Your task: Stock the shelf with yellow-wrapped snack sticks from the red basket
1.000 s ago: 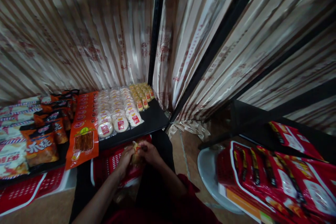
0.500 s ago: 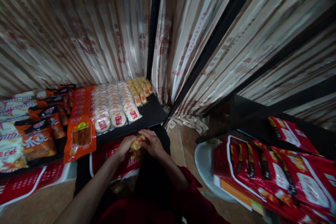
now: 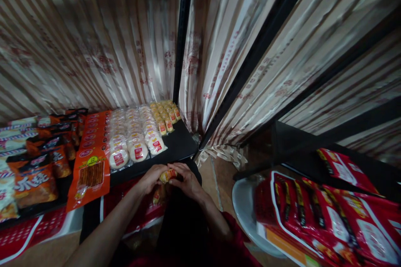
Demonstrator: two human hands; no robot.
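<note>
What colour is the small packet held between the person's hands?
The small packet is yellowish gold with red markings, best seen in the head view.

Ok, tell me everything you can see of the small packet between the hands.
The small packet is yellowish with red-orange markings, and its glints suggest clear plastic wrap. The left hand and right hand hold it from either side, partly covering it. It lies roughly crosswise, nearer the person than the black shelf's near edge and apart from it. Its print is too small to read, and whether it is sealed cannot be told.
</note>
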